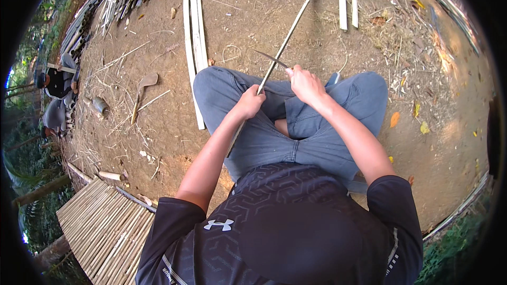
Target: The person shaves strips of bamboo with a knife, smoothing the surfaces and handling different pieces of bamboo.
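A long thin bamboo strip (293, 25) slants across my lap, its far end over the dirt and its near end by my left thigh. My left hand (250, 102) is closed around it below the middle. In my right hand (307, 84), the fingers wrap the handle of a knife (271, 58). The knife's narrow dark blade points left and crosses the strip just beyond my left hand; whether the edge touches it I cannot tell. The knife handle is mostly hidden by my fingers.
Pale split bamboo strips (195, 37) lie beyond my left knee, with two more strips (341, 0) at the far right. A wooden-handled blade tool (141, 91) rests on the left ground. A slatted bamboo platform (108, 229) stands near left. Another person (59, 82) sits far left by piled poles.
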`<action>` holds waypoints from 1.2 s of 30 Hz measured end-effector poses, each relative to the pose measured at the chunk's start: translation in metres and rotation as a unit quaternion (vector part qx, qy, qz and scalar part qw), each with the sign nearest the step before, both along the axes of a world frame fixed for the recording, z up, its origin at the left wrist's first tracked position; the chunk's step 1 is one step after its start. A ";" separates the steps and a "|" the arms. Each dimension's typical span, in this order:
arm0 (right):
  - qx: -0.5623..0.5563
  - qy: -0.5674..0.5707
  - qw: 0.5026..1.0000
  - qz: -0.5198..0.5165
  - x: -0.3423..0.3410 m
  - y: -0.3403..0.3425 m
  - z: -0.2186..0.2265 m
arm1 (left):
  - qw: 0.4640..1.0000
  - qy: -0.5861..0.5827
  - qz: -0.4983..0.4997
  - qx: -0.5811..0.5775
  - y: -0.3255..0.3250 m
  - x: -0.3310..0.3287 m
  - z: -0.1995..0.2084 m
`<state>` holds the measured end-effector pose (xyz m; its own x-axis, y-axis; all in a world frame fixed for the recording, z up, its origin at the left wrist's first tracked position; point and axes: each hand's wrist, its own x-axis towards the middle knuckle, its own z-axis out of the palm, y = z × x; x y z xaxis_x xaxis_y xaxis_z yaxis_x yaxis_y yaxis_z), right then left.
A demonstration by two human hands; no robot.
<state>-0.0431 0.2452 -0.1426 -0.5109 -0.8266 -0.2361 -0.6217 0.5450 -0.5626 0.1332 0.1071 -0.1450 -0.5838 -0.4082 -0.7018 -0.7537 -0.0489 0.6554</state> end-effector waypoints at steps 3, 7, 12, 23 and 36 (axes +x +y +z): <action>-0.003 0.021 0.998 0.065 0.017 0.002 0.014 | 1.000 0.007 0.014 0.018 -0.003 0.002 0.006; 0.000 0.038 0.998 -0.048 -0.023 -0.015 0.001 | 1.000 0.006 0.010 0.016 0.001 -0.001 0.009; 0.017 -0.015 0.999 0.032 0.002 -0.016 0.006 | 1.000 0.019 -0.003 0.000 -0.003 0.011 -0.005; -0.014 -0.004 0.999 -0.045 -0.029 -0.027 -0.008 | 0.989 -0.010 0.058 0.136 -0.003 -0.004 0.022; -0.009 0.039 0.999 0.016 -0.045 -0.028 -0.022 | 0.987 -0.020 0.070 0.145 -0.001 0.002 0.024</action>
